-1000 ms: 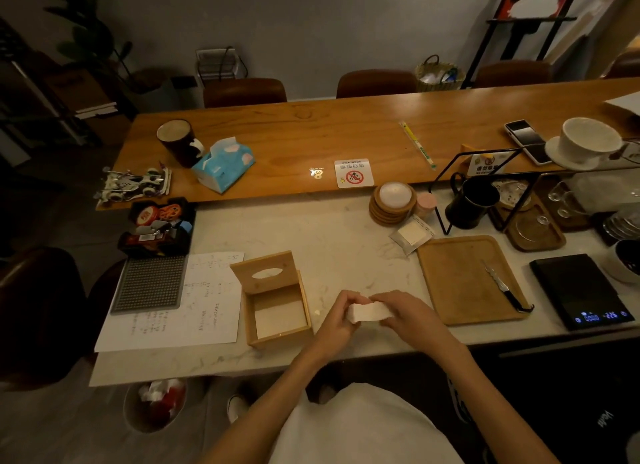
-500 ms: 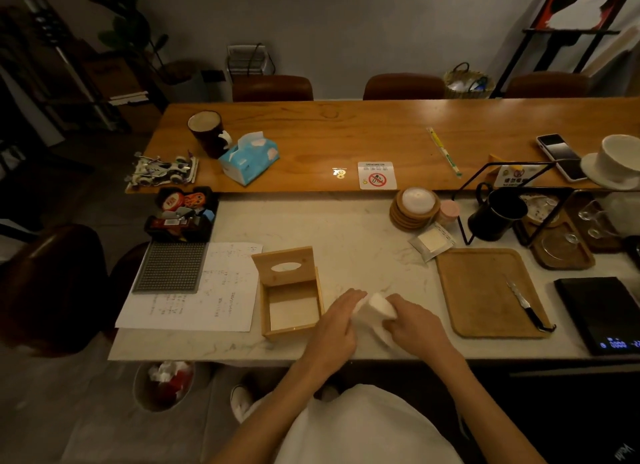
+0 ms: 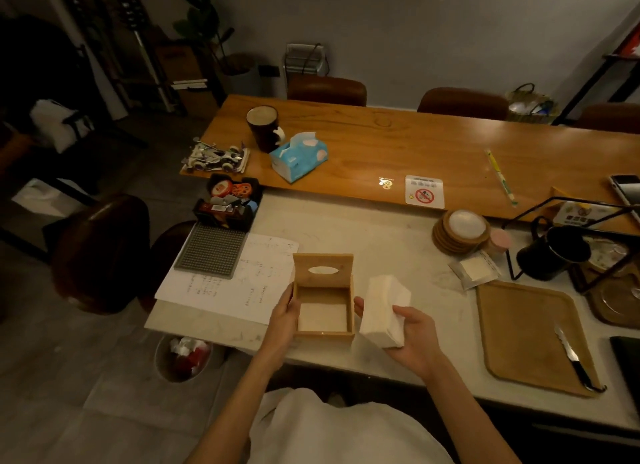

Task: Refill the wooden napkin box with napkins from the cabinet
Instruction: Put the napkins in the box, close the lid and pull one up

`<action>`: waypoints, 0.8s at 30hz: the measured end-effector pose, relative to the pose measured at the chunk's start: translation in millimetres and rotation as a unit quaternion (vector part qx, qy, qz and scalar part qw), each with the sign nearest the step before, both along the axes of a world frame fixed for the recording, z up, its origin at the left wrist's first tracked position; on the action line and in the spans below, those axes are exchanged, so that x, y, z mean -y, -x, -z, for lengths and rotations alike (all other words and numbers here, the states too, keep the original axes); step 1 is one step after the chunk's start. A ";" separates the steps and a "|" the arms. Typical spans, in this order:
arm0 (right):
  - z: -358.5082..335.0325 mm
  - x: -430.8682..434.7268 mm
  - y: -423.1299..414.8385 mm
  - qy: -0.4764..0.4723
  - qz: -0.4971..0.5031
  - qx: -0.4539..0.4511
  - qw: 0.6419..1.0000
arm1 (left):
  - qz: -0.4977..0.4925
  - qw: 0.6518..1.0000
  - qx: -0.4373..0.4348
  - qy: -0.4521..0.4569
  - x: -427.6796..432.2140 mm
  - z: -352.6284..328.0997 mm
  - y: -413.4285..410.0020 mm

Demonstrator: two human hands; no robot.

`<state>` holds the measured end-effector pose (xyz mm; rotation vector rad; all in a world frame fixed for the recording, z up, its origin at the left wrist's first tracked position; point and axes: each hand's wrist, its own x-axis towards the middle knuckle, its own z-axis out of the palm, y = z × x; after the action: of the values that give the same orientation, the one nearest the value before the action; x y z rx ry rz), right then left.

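The wooden napkin box (image 3: 325, 336) stands on the white counter with its slotted lid (image 3: 322, 270) tipped up at the back. A thin layer of white napkins lies at its bottom. My left hand (image 3: 284, 319) rests against the box's left wall, fingers around its edge. My right hand (image 3: 410, 339) holds a thick stack of white napkins (image 3: 383, 309) just to the right of the box, tilted on edge above the counter.
A sheet of paper (image 3: 242, 280) and a grey mat (image 3: 212, 250) lie left of the box. To the right sit a wooden tray (image 3: 523, 332) with a knife (image 3: 573, 358), a coaster stack (image 3: 460, 231) and a black mug (image 3: 550, 252). A bin (image 3: 183, 358) stands below the counter edge.
My left hand let go of the napkin stack and moved left onto the box. My right hand now holds the stack alone, raised beside the box. The view shifted left.
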<state>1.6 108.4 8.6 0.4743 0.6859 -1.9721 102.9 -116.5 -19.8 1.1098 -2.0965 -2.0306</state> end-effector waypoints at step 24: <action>-65.1 139.6 26.4 -0.417 -0.629 -0.554 0.353 | 0.000 0.984 -0.031 -0.178 15.3 0.1 -9.1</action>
<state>-24.9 -31.2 73.7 -0.8830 2.0457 0.0642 112.0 -131.8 -19.9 1.0618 -1.7464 -2.4710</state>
